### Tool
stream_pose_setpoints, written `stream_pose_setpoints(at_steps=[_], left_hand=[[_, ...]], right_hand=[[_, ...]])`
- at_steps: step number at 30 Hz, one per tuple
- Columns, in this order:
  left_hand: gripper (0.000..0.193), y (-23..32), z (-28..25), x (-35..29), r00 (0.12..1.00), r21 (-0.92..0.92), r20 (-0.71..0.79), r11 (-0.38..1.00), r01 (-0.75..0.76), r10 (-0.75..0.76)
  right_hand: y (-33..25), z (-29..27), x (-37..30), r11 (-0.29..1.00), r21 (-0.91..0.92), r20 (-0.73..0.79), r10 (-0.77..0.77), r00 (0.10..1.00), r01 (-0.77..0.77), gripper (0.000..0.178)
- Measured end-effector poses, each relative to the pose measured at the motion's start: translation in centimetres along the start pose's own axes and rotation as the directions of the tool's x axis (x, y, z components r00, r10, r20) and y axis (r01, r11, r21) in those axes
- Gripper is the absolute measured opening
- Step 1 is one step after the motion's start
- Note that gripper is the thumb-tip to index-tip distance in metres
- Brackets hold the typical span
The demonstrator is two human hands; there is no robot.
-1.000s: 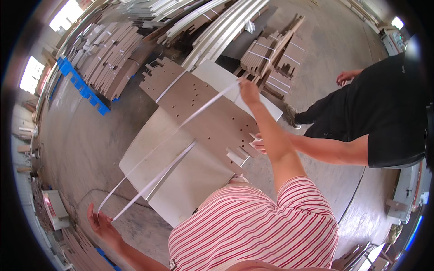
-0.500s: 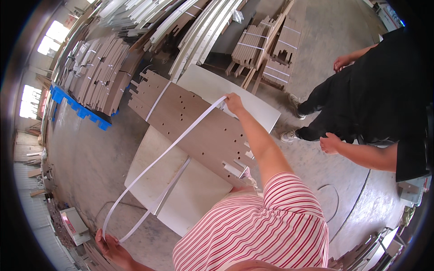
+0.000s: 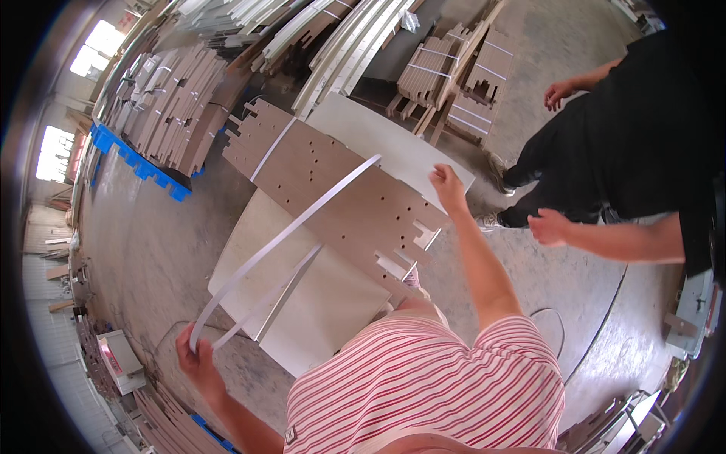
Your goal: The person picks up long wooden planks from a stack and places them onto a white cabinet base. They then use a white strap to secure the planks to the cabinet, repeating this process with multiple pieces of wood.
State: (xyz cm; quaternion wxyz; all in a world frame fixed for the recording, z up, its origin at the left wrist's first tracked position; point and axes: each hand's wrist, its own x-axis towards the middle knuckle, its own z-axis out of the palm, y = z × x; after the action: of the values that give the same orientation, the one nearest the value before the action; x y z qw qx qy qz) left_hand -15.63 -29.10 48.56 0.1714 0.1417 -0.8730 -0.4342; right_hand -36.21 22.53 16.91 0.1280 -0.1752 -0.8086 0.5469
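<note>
My left hand [image 3: 195, 362] is at the lower left, closed on a long white plastic strap [image 3: 281, 240]. The strap arcs up and right over a brown board drilled with holes [image 3: 344, 198]. Its far end hangs free above the board, to the left of my right hand [image 3: 448, 187]. My right hand is held out over the edge of a pale panel [image 3: 393, 147], fingers loosely curled and holding nothing. A second strand of strap runs from my left hand across a larger pale panel [image 3: 321, 306] under the brown board.
A person in black stands at the right with one hand [image 3: 550, 227] reaching toward the boards. Bundled cut boards [image 3: 454, 76] lie beyond. More board stacks [image 3: 170, 102] rest on blue pallets [image 3: 140, 163]. The floor is concrete, and a thin cable [image 3: 597, 333] lies on it.
My right hand has let go of the strap, whose end now hangs apart from it. My left hand has risen in view, still gripping the strap. The other person's hand has come closer.
</note>
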Motion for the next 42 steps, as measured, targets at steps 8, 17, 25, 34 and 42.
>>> stream_pose_setpoints(at_steps=[8, 17, 25, 34, 42], left_hand=[[0.053, -3.3, 10.9, 3.2, 0.822, -0.056, 0.537, 0.981, -0.188, 0.188], [0.069, -9.9, 17.7, 1.2, 0.628, 0.005, 0.629, 0.805, -0.593, 0.459], [0.063, -11.9, 20.7, -13.2, 0.218, -0.321, 0.764, 0.650, -0.688, 0.608], [0.063, -14.2, 21.1, -35.1, -0.546, -0.620, 0.763, 0.633, -0.464, 0.347], [0.050, -15.3, 20.5, -45.6, -0.754, -0.640, 0.650, 0.470, -0.608, -0.090]], right_hand=[[4.4, -11.5, -18.2, 0.958, -0.072, -0.173, 0.261, 0.950, -0.277, 0.027], [7.8, -15.8, -44.0, 0.888, -0.059, -0.301, 0.420, 0.856, -0.456, 0.015], [7.1, -16.3, -59.0, 0.826, 0.130, -0.320, 0.559, 0.765, -0.549, 0.016], [4.8, -17.2, -80.6, 0.683, 0.198, -0.514, 0.683, 0.519, -0.703, 0.028], [12.5, -12.6, -108.5, 0.472, 0.684, -0.683, 0.683, -0.261, -0.556, 0.029]])
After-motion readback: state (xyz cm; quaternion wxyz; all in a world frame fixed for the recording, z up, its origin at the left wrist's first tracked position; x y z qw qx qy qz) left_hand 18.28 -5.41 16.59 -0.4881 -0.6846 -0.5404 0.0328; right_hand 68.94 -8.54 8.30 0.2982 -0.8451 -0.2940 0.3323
